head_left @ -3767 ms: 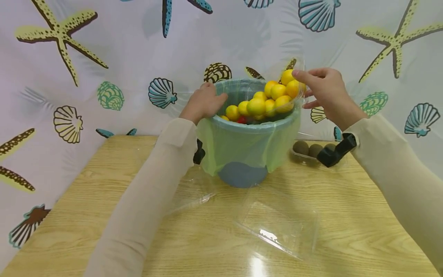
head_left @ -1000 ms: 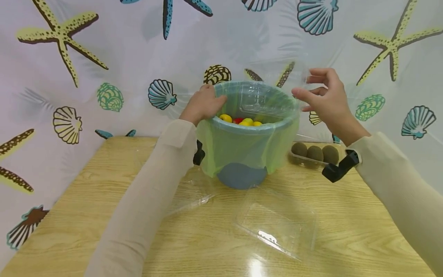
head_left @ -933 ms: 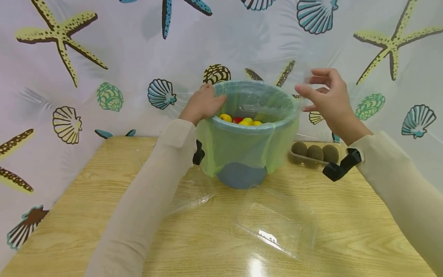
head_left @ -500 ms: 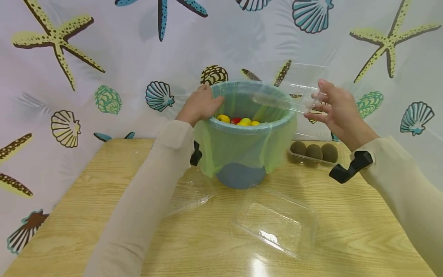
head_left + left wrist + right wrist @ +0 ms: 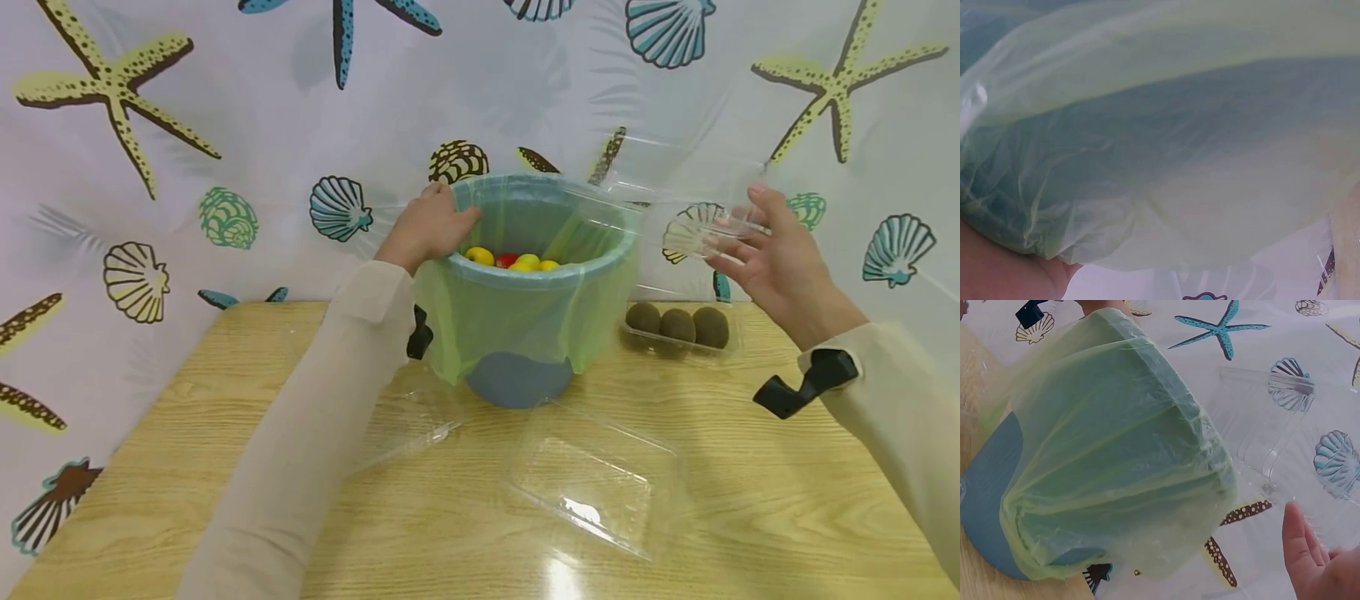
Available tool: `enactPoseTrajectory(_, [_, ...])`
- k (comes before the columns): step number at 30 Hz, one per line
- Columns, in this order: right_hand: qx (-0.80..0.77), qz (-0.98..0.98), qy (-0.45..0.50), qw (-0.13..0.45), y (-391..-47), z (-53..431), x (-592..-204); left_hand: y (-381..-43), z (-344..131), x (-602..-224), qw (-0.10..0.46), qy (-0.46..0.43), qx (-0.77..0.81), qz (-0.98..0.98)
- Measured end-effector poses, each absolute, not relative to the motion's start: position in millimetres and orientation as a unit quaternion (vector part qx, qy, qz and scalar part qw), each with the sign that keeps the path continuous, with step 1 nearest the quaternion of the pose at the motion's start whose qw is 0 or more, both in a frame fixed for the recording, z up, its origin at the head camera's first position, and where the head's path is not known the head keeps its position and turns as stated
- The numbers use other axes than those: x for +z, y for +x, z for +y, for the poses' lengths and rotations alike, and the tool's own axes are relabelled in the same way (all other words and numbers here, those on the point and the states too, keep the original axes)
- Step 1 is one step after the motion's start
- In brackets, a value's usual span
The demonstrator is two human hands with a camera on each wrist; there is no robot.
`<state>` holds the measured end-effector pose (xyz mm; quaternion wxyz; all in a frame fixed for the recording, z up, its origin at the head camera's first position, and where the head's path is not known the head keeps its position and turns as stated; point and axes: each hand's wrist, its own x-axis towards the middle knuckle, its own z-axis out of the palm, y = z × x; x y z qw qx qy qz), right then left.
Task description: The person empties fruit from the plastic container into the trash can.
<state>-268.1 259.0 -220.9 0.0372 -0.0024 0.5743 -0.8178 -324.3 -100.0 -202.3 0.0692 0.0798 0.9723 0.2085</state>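
Observation:
A blue bucket [image 5: 517, 379] with a thin light-green bin liner [image 5: 517, 321] folded over its rim stands on the table. My left hand [image 5: 427, 229] grips the rim and liner on its left side; the left wrist view shows mostly the liner [image 5: 1210, 125]. Inside the bucket lie several yellow fruits [image 5: 527, 262] and something red [image 5: 507, 260]. To the right of the rim, my right hand [image 5: 780, 262] holds a clear plastic container [image 5: 667, 187] by its right end, in the air. In the right wrist view this container [image 5: 1260, 419] shows no fruit in it.
A clear tray with three kiwis [image 5: 677, 327] sits behind right of the bucket. Two other clear plastic containers lie on the wooden table [image 5: 750, 500]: one container [image 5: 592, 483] in front, another container [image 5: 412, 425] by the left forearm. A shell-patterned sheet [image 5: 285, 100] hangs behind.
Yellow fruits tumbled from the tilted container into the bucket. The right hand then drew the emptied container right, away from over the rim. The left hand stayed at the rim.

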Motion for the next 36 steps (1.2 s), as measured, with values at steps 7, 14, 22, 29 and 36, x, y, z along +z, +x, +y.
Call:
enactPoseTrajectory(7, [-0.854,0.519,0.012,0.045,-259.1,293.2,-236.6,-323.7,-100.7,-202.3,0.069,0.085,0.210,0.972])
enactPoseTrajectory(14, [-0.859,0.510,0.012,0.046,-249.7,316.7,-251.2,-322.6,-100.5,-202.4,0.073,0.079,0.211,0.972])
enactPoseTrajectory(22, [-0.860,0.508,0.004,0.049,-237.3,332.6,-276.7,-323.5,-98.8,-202.3,0.074,0.077,0.211,0.972])
enactPoseTrajectory(29, [-0.856,0.513,-0.015,0.053,-227.9,333.2,-302.2,-324.5,-100.4,-203.3,0.070,0.078,0.212,0.972])
enactPoseTrajectory(36, [-0.831,0.554,-0.013,0.042,-217.1,331.8,-326.0,-323.5,-101.8,-203.0,0.070,0.084,0.214,0.971])
